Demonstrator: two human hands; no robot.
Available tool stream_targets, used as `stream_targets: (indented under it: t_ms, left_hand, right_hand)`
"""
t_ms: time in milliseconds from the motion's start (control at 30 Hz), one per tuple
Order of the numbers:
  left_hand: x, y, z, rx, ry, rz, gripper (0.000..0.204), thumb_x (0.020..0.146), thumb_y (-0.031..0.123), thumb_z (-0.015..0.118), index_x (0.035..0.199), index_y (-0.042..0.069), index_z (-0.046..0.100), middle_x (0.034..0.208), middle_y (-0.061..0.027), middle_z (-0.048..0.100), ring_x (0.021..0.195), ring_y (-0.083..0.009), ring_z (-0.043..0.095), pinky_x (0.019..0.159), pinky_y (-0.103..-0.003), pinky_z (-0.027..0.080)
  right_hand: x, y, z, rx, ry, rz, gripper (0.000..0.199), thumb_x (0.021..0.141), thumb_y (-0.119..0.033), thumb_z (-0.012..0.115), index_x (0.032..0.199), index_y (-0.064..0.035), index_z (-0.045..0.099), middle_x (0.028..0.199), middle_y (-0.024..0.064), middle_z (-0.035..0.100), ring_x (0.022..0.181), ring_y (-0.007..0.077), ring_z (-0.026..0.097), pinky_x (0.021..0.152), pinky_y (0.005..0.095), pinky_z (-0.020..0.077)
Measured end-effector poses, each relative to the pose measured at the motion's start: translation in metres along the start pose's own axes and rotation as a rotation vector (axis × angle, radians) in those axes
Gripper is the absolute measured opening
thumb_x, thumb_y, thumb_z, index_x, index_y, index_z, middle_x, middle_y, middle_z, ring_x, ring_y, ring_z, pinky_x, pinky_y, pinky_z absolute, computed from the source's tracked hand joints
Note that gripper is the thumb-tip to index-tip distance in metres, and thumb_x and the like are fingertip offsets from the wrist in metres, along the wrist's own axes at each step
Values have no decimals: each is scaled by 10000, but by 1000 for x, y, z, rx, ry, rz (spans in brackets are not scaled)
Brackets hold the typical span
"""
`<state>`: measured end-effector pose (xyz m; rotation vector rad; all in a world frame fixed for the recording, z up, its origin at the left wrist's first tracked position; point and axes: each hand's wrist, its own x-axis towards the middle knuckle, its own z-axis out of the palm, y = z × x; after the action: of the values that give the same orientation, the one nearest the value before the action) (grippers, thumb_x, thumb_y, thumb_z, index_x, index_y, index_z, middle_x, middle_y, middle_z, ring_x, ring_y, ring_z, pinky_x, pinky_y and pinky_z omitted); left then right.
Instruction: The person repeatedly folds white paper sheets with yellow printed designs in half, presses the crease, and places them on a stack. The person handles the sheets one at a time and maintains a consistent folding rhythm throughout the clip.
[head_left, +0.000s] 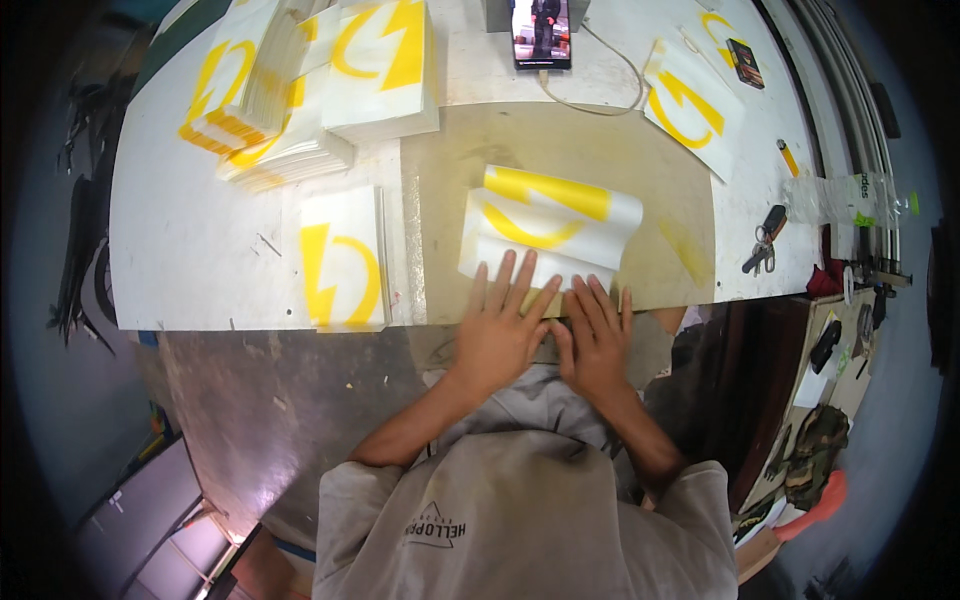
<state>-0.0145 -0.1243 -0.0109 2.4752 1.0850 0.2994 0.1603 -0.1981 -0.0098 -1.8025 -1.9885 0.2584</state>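
A white sheet with yellow print (548, 225) lies on the brown board (560, 150) at the table's near edge, its far part curled up and folded back. My left hand (500, 325) lies flat on the sheet's near edge with fingers spread. My right hand (598, 335) lies flat beside it, fingers together, pressing the same edge. Neither hand grips anything.
Stacks of similar yellow-printed sheets (300, 90) stand at the far left, and a single one (343, 258) lies left of the board. A phone (541, 32) with a cable stands at the far edge. More sheets (690, 100), keys (765, 240) and a plastic bag (835, 195) lie on the right.
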Motion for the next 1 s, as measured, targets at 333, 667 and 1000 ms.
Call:
stream_targets:
  t_ms: [333,667,1000]
  left_hand:
    - [-13,22,24,-35,6,-43,645,892,371,763,1453,92,609,1542,-299,456,1516,-491,317,1236,-654,205]
    - [-6,22,9,-91,50,-33,645,903,379,763,1461,100,603,1587,-268,419,1534,-444,313,1249,-577,246]
    - [15,-25,-16,-160,282,-12,329,860,56,763,1184,26,712,1191,-123,688,1127,-318,648,893,-424,509]
  right_hand:
    - [118,7,22,15,-180,-196,578,1055,-383,558,1478,9,532,1621,204,414,1528,405,339,1238,598,256]
    - [143,26,26,-118,-149,-223,659,1047,-511,533,1545,-82,499,1679,123,361,1570,348,281,1232,705,144]
    - [146,29,28,-82,-126,-223,597,1049,-456,547,1490,-54,547,1653,138,399,1561,361,301,1235,692,163]
